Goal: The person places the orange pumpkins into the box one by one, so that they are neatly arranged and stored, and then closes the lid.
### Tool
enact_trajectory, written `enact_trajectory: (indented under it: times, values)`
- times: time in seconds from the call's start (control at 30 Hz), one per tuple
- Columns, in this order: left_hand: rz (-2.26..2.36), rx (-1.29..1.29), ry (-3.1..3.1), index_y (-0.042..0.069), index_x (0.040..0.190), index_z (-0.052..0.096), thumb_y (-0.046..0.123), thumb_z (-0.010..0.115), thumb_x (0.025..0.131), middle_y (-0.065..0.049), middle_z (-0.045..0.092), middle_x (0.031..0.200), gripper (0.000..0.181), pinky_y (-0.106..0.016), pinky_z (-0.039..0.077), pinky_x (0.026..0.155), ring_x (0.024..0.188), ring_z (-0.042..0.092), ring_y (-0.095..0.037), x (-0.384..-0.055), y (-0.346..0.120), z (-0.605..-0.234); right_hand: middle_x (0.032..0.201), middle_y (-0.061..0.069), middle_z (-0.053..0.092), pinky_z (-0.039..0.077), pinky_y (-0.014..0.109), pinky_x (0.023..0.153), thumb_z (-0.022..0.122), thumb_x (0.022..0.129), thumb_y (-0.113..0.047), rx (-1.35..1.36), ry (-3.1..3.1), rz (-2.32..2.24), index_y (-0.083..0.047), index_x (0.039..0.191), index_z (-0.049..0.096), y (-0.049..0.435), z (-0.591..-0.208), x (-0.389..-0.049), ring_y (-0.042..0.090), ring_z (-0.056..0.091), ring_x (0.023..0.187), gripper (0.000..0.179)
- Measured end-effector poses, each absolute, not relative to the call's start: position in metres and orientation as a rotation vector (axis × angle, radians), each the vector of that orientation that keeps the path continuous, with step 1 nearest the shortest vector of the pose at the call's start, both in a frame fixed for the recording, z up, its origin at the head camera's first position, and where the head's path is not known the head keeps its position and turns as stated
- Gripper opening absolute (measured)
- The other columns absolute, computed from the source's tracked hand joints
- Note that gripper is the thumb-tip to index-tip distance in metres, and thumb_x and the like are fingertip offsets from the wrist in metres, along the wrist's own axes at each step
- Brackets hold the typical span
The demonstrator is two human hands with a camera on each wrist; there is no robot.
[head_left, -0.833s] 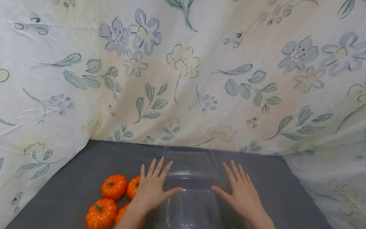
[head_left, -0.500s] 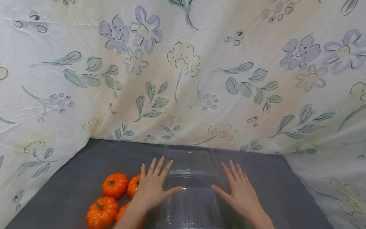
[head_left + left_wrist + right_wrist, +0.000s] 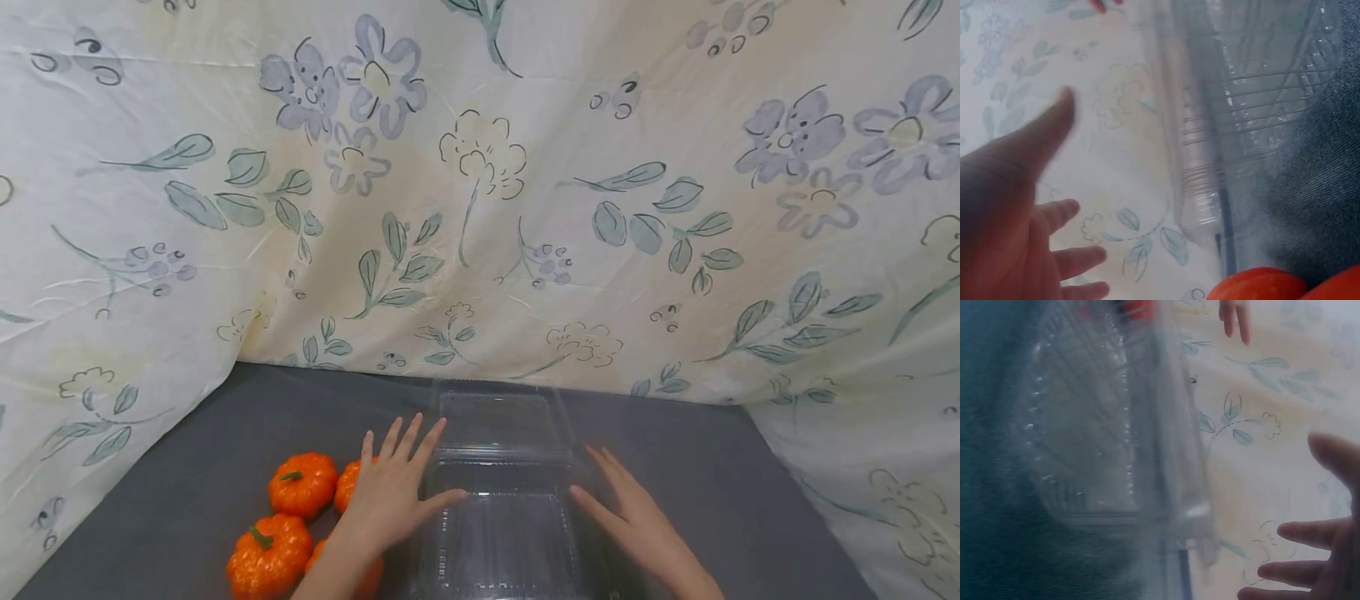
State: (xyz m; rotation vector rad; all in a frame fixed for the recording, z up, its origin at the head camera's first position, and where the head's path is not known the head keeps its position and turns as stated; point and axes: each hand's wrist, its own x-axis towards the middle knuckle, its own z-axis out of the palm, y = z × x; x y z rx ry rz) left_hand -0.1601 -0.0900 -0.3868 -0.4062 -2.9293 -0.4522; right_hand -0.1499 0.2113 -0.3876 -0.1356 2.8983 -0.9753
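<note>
A clear plastic clamshell container (image 3: 504,542) lies on the dark grey cloth between both hands in the head view, its hinged lid (image 3: 495,421) folded back away from me. My left hand (image 3: 393,496) hovers at its left side, fingers spread and thumb pointing toward the container. On the opposite side is my right hand (image 3: 637,521), turned more edge-on with fingers extended. Neither holds anything. In the left wrist view, the left thumb and fingers stand apart from the container wall (image 3: 1200,187); the right wrist view likewise shows the right hand (image 3: 1335,550) apart from the container (image 3: 1085,425).
Several shiny orange pumpkins with green stems, such as the nearest pumpkin (image 3: 268,557), sit left of the container. My left hand and forearm partly cover two of them. A floral curtain (image 3: 480,208) hangs behind the dark grey cloth (image 3: 697,450) and along its sides.
The hands have moved slightly apart, left hand to the left and right hand to the right. The right hand has also rotated toward its edge. Container and pumpkins stay put.
</note>
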Motion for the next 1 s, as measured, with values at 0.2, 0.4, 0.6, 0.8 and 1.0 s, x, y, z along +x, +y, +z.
enact_trajectory:
  times: [0.2,0.4,0.6,0.8,1.0]
  values:
    - [-0.476,-0.404,-2.967,0.025,0.144,0.03,0.065,0.061,0.073,-0.013,0.031,0.148,0.088,-0.065,0.011,0.103,0.135,0.026,-0.038,-0.153,-0.101,-0.382,0.146,0.025,0.027,0.029,0.061,0.098,0.05,0.089,-0.053,-0.019,2.827,-1.096,-0.004,0.144,0.026,0.215,-0.396,-0.148,0.045,0.028,0.131,0.077]
    - [-0.598,-0.384,-2.926,0.019,0.137,0.045,0.052,0.07,0.073,-0.017,0.045,0.137,0.077,-0.061,0.029,0.097,0.123,0.043,-0.038,-0.144,-0.114,-0.373,0.139,0.034,0.03,0.047,0.049,0.084,0.051,0.088,-0.052,0.248,2.616,-1.324,0.006,0.141,0.024,0.214,-0.412,-0.144,0.047,0.041,0.121,0.083]
    - [-0.676,-0.332,-2.934,0.017,0.131,0.052,0.046,0.074,0.072,-0.012,0.053,0.13,0.069,-0.06,0.035,0.093,0.117,0.049,-0.036,-0.135,-0.132,-0.367,0.134,0.038,0.032,0.052,0.046,0.073,0.05,0.092,-0.043,0.339,2.433,-1.558,0.01,0.137,0.027,0.216,-0.424,-0.142,0.048,0.046,0.114,0.074]
    - [-0.632,-0.259,-2.976,0.019,0.129,0.053,0.052,0.072,0.07,-0.007,0.056,0.127,0.071,-0.052,0.044,0.087,0.113,0.052,-0.032,-0.126,-0.152,-0.366,0.132,0.038,0.036,0.052,0.046,0.075,0.049,0.093,-0.043,0.374,2.386,-1.588,0.011,0.135,0.031,0.219,-0.428,-0.144,0.046,0.05,0.111,0.071]
    - [-0.628,-0.228,-2.997,0.019,0.127,0.055,0.053,0.073,0.068,-0.002,0.058,0.123,0.07,-0.048,0.047,0.083,0.112,0.054,-0.029,-0.12,-0.162,-0.365,0.131,0.036,0.039,0.051,0.045,0.077,0.047,0.095,-0.037,0.354,2.397,-1.615,0.013,0.133,0.035,0.222,-0.432,-0.144,0.044,0.051,0.112,0.064]
